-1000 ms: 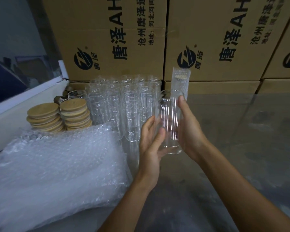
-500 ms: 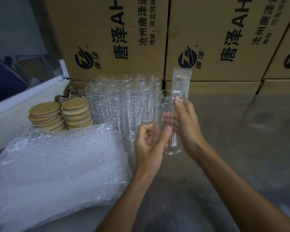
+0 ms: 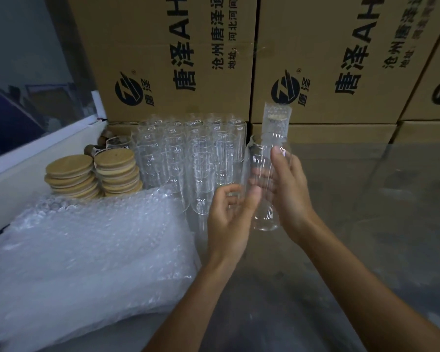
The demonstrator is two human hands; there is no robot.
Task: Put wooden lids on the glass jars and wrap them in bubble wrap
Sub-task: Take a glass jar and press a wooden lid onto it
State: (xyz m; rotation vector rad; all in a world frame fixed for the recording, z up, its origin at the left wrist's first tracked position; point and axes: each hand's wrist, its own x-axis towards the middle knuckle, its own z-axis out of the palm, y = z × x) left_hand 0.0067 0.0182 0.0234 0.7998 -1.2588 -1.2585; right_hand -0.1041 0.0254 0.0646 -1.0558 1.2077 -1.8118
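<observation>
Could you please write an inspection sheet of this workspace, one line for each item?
Surface: grey table under a clear film.
Job's things: lidless glass jar held upright; cluster of glass jars; two stacks of wooden lids; bubble wrap pile; one wrapped jar standing behind.
Clutter: small dark items behind the lids, unclear.
Grippers: right hand grips the jar; left hand open, its fingers at the glass.
Cables: nothing seen.
Surroundings: printed cardboard boxes; white ledge.
</observation>
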